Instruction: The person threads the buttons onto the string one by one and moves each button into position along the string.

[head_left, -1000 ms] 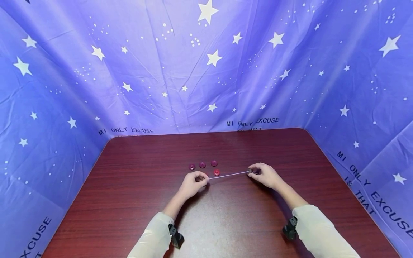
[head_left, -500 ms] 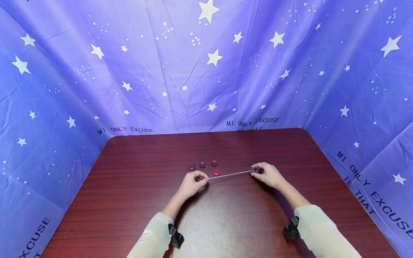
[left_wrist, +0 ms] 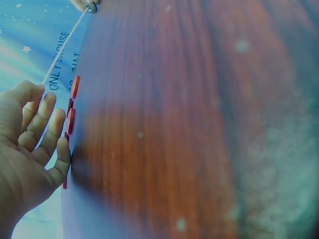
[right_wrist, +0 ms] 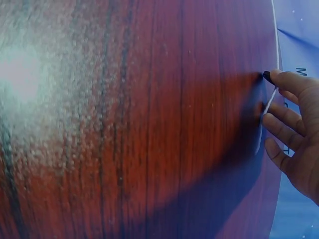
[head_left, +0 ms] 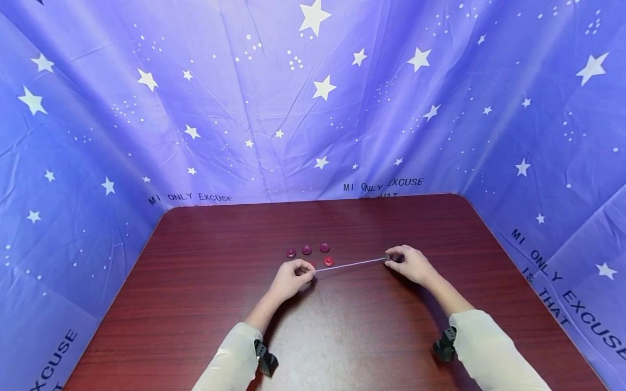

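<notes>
A thin pale cord (head_left: 349, 265) stretches taut above the table between both hands. My left hand (head_left: 292, 279) pinches its left end between thumb and fingertips. At the other side, my right hand (head_left: 411, 264) pinches a small dark piece (right_wrist: 268, 77) on the cord; its kind cannot be told. A loose tail of cord (right_wrist: 258, 140) hangs below the right fingers in the right wrist view. Behind the cord lie three small purple round discs, such as this middle one (head_left: 306, 250), and a red disc (head_left: 329, 262). Another red piece is mostly hidden by the left fingers.
The dark red wood-grain table (head_left: 352, 326) reflects light near its front. A purple cloth with stars (head_left: 274, 108) hangs round its back and sides. Black wrist cameras sit at both sleeves, one of them here (head_left: 266, 358).
My right hand has slid a little to the right with the dark piece, so the span of cord between the hands is longer. The left hand and the discs stay in place.
</notes>
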A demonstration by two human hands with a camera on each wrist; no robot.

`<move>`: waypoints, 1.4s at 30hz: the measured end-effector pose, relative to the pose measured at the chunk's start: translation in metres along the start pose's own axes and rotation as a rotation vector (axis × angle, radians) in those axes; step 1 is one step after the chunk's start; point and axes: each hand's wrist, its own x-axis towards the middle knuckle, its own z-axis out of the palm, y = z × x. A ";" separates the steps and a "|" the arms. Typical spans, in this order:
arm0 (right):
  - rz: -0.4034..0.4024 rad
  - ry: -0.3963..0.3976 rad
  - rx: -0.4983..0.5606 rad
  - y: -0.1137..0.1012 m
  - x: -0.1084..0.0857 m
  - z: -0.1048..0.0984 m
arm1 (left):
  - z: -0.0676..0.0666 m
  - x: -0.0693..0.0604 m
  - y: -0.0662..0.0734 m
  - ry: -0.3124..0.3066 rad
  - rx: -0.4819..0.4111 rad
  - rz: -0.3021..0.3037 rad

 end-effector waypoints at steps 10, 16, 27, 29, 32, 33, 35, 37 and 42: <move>0.001 -0.002 -0.018 0.005 -0.001 -0.003 | 0.000 0.001 -0.002 0.004 -0.015 -0.006; 0.011 -0.003 -0.032 0.006 -0.002 -0.006 | 0.000 0.002 -0.002 0.006 -0.019 -0.002; 0.029 -0.013 -0.046 0.010 -0.004 -0.008 | -0.001 0.001 -0.002 0.003 -0.018 -0.009; 0.034 -0.013 -0.048 0.010 -0.004 -0.008 | -0.001 0.001 -0.002 0.002 -0.013 -0.009; 0.042 -0.009 -0.049 0.010 -0.004 -0.008 | -0.001 0.000 -0.001 0.002 -0.001 -0.004; 0.044 -0.008 -0.051 0.010 -0.004 -0.008 | -0.001 0.000 0.000 0.001 0.001 -0.002; 0.047 -0.005 -0.053 0.011 -0.004 -0.007 | 0.000 0.000 0.001 -0.004 0.000 -0.006; 0.048 -0.003 -0.053 0.011 -0.005 -0.006 | 0.000 0.000 0.002 -0.008 -0.002 -0.008; 0.044 0.000 -0.042 0.012 -0.005 -0.005 | 0.003 0.000 0.003 -0.018 -0.008 -0.007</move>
